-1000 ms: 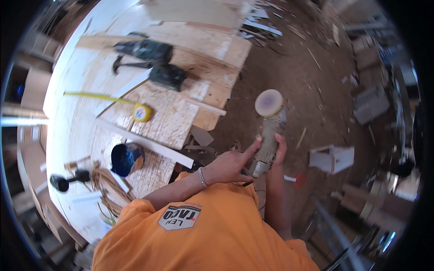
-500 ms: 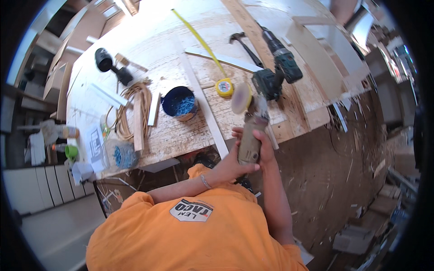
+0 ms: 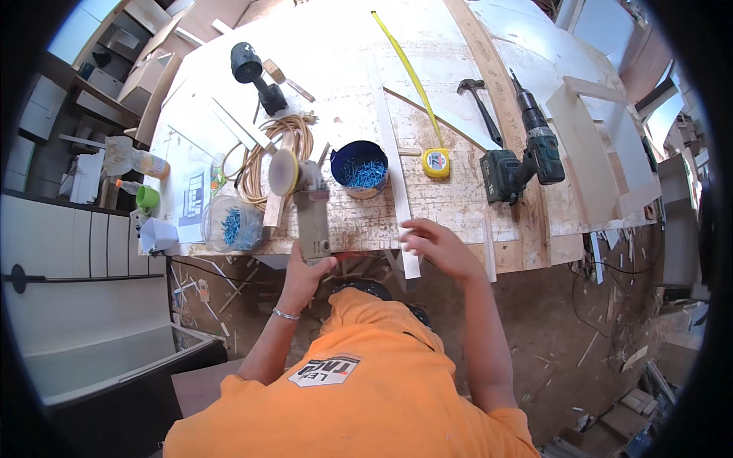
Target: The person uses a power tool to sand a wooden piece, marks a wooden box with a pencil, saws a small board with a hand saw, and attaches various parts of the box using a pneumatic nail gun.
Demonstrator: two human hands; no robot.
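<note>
My left hand (image 3: 305, 276) is wrapped round the lower end of an angle grinder (image 3: 312, 221), held upright at the workbench's near edge. The grinder's body is olive-grey, and its round pale yellow disc (image 3: 283, 172) is turned to the left. My right hand (image 3: 444, 248) is empty, its fingers loosely bent and apart, over the near end of a long pale wooden strip (image 3: 397, 172). Behind the grinder are a dark blue tub (image 3: 336, 164) of blue screws or plugs and a coil of tan cord or hose (image 3: 252, 164).
On the workbench (image 3: 328, 91) lie a yellow tape measure (image 3: 436, 162) with its blade drawn out, a hammer (image 3: 482, 111), a cordless drill (image 3: 540, 145) and a black cylindrical tool (image 3: 247, 62). A clear jar (image 3: 229, 224) stands front left. Wood scraps litter the floor (image 3: 569, 328).
The grinder has moved left in my left hand. My right hand has let go of it and is now apart, to its right. The view has shifted, too.
</note>
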